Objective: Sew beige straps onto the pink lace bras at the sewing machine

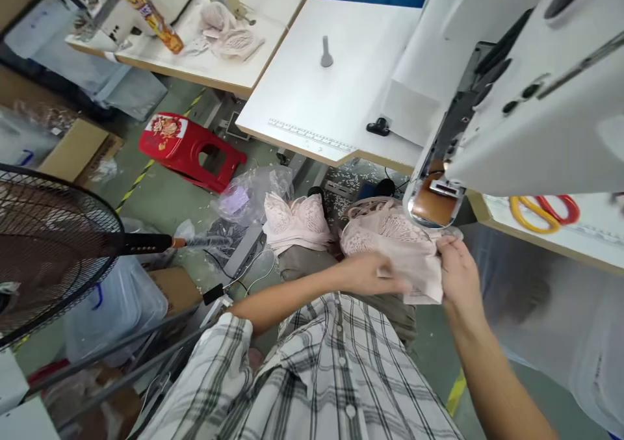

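A pale pink lace bra (pixel 377 229) lies over my lap, below the sewing machine's free arm. My right hand (pixel 458 264) pinches the edge of its smooth side panel, close under the tip of that arm. My left hand (pixel 373 274) is at the left part of the same panel, its fingers blurred by motion; whether they grip the cloth cannot be made out. On my left thigh rests a stack of similar pink lace bras (pixel 297 222). The machine's free arm (pixel 433 199), with a brown cover at its end, reaches out just above my right hand.
The white table (pixel 302 95) ahead carries a grey spoon-shaped piece (pixel 326 53) and a black clip (pixel 377 127). Yellow-and-red-handled scissors (pixel 541 214) lie right. A red stool (pixel 190 151), a fan (pixel 58 251) and plastic bags (pixel 253 193) stand left. Another table holds a bottle (pixel 149 11).
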Action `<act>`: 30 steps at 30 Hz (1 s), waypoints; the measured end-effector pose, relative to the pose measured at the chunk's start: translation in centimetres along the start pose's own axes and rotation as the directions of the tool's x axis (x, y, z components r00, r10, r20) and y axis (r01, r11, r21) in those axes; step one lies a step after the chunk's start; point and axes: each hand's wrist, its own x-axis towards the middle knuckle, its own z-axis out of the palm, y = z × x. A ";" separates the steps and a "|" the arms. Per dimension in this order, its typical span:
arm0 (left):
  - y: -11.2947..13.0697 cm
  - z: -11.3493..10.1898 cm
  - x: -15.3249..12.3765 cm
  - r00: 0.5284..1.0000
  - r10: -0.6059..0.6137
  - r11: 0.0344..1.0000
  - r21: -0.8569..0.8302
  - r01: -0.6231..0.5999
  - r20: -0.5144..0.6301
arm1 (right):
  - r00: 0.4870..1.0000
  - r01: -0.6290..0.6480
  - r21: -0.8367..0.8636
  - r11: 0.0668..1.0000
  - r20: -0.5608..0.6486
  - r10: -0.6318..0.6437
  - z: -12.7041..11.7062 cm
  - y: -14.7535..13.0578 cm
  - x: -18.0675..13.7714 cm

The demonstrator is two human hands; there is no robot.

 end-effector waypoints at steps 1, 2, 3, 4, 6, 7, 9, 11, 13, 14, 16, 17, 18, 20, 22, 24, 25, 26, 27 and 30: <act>-0.7 0.4 0.0 0.999 -0.022 0.994 -0.110 0.025 0.031 | 0.998 0.005 0.032 0.999 -0.056 -0.004 0.9 0.1 -0.4; -1.4 0.8 0.1 0.998 -0.026 0.981 -0.190 0.035 0.049 | 0.994 0.052 0.024 0.998 -0.093 -0.050 1.8 0.2 -0.9; -2.0 1.3 0.2 0.999 -0.020 0.969 -0.244 0.028 0.037 | 0.985 0.127 -0.007 0.992 -0.120 -0.127 2.7 0.2 -1.5; -2.5 1.8 0.3 1.000 -0.010 0.959 -0.283 0.010 0.003 | 0.966 0.214 -0.045 0.976 -0.140 -0.219 3.5 0.3 -2.0; -3.1 2.6 0.5 0.996 -0.001 0.933 -0.359 -0.031 -0.089 | 0.909 0.369 -0.113 0.923 -0.161 -0.383 4.9 0.7 -2.9; -3.1 2.9 0.5 0.990 0.000 0.924 -0.379 -0.054 -0.141 | 0.884 0.422 -0.137 0.896 -0.158 -0.440 5.6 1.1 -3.2; -2.9 3.3 0.4 0.969 0.008 0.918 -0.383 -0.105 -0.248 | 0.849 0.479 -0.169 0.861 -0.159 -0.504 6.5 1.9 -3.6; -2.2 3.1 0.0 0.939 0.034 0.926 -0.343 -0.159 -0.343 | 0.829 0.505 -0.179 0.844 -0.171 -0.532 6.7 2.8 -3.7; -1.1 2.4 -0.4 0.911 0.072 0.936 -0.289 -0.203 -0.406 | 0.839 0.519 -0.172 0.837 -0.085 -0.537 6.0 3.2 -3.8; -0.5 1.9 -0.7 0.907 0.096 0.951 -0.231 -0.205 -0.409 | 0.842 0.530 -0.170 0.831 -0.017 -0.540 5.3 3.2 -3.7; 0.8 0.7 -1.3 0.934 0.143 0.986 -0.040 -0.165 -0.328 | 0.808 0.585 -0.192 0.788 0.059 -0.586 3.5 2.6 -3.4; 1.4 0.2 -1.5 0.959 0.155 0.986 0.094 -0.137 -0.238 | 0.770 0.631 -0.218 0.744 0.059 -0.635 2.5 2.1 -3.3; 1.9 -0.3 -1.7 0.978 0.150 0.970 0.212 -0.117 -0.144 | 0.722 0.681 -0.246 0.690 0.062 -0.690 1.5 1.5 -3.1; 2.8 -0.9 -1.8 0.994 0.111 0.930 0.353 -0.104 0.001 | 0.656 0.751 -0.269 0.604 0.197 -0.728 -0.2 0.0 -2.7; 3.5 -1.1 -1.7 0.995 0.052 0.920 0.384 -0.083 0.090 | 0.644 0.751 -0.236 0.616 0.469 -0.605 -1.3 -1.3 -2.4; 3.9 -1.2 -1.4 0.991 -0.010 0.927 0.372 -0.039 0.131 | 0.651 0.686 -0.236 0.688 0.620 -0.437 -1.9 -2.1 -2.2; 4.0 -1.2 -1.3 0.991 -0.034 0.934 0.357 -0.015 0.133 | 0.677 0.648 -0.254 0.718 0.623 -0.391 -2.2 -2.2 -2.2; 4.2 -1.3 -1.1 0.992 -0.047 0.942 0.335 0.004 0.121 | 0.720 0.611 -0.278 0.741 0.585 -0.374 -2.4 -2.2 -2.1; 4.3 -1.3 -1.0 0.994 -0.048 0.952 0.305 0.016 0.100 | 0.775 0.573 -0.304 0.761 0.504 -0.382 -2.6 -2.1 -2.0; 4.5 -1.4 -0.6 1.000 -0.012 0.985 0.174 0.013 -0.003 | 0.872 0.486 -0.365 0.794 0.155 -0.463 -3.1 -1.5 -2.0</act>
